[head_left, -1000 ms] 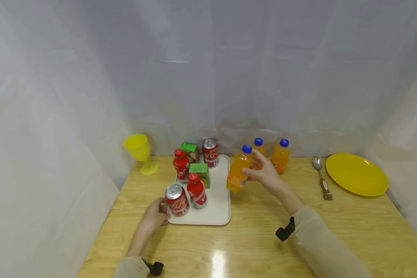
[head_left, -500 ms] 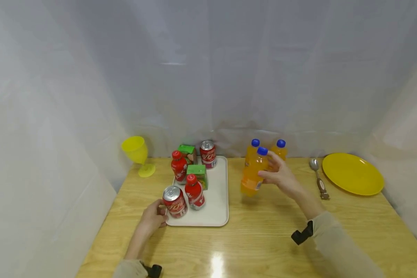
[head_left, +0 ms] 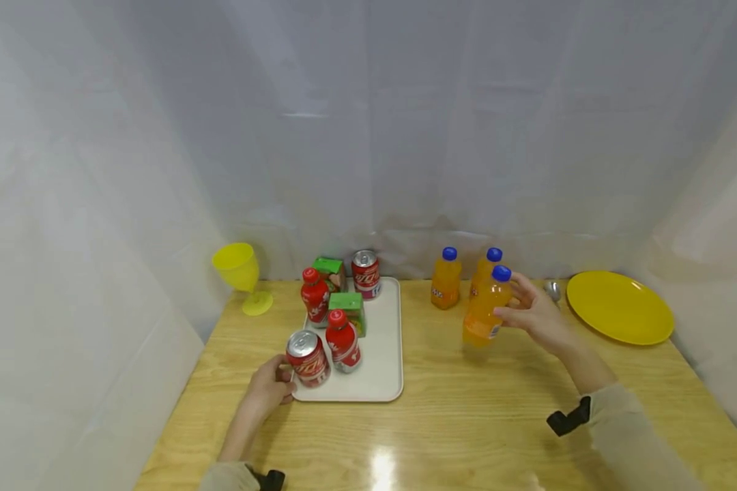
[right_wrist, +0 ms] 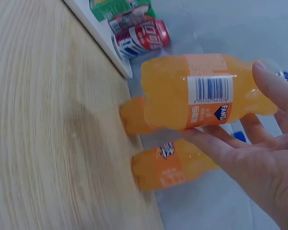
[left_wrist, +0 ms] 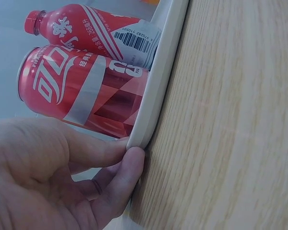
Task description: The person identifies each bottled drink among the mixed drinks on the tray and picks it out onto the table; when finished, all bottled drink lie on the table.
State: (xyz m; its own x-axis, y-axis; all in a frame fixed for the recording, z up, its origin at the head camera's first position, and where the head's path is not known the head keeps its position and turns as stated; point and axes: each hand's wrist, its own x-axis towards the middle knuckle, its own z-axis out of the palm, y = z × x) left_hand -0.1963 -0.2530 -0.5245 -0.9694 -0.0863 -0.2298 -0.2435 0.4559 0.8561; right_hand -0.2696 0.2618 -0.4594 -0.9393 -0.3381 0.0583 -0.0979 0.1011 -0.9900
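Note:
My left hand (head_left: 267, 390) pinches the near-left corner of a white tray (head_left: 385, 348); in the left wrist view, thumb and finger meet at the tray rim (left_wrist: 163, 76), beside a red soda can (left_wrist: 105, 91). My right hand (head_left: 539, 319) grips an orange soda bottle (head_left: 485, 314) with a blue cap, slightly tilted and raised over the table. Its barcode label faces the right wrist view, where the thumb lies along the bottle's upper part. Two similar orange soda bottles stand behind: one (head_left: 445, 285) on its left, the other (head_left: 480, 269) partly hidden by the held one.
On the tray are two red bottles (head_left: 344, 348), two green boxes (head_left: 347, 307) and two red cans (head_left: 366, 273). A yellow goblet (head_left: 238, 267) stands at the back left. At the right lie a yellow plate (head_left: 620, 307) and a spoon (head_left: 553, 292), mostly hidden behind my right hand.
My right hand has carried the orange soda bottle rightward from beside the tray, past the left standing bottle, to in front of the right one. My left hand stays at the tray corner.

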